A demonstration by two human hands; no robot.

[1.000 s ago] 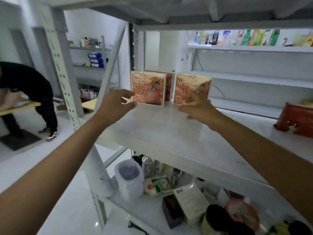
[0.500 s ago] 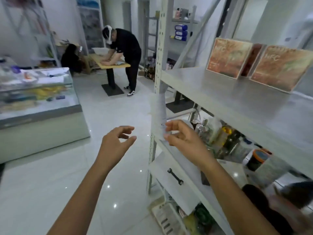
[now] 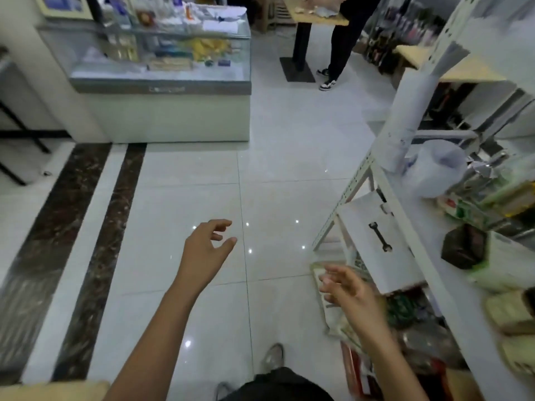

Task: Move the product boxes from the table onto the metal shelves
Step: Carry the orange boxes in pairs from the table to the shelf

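Two empty hands — left, right — over the tiled floor, metal shelves just right.

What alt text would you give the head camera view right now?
Both hands, the left hand and right hand, are empty with loosely curled fingers above a white tiled floor. Stocked metal shelves stand at right, a glass display counter ahead at left.
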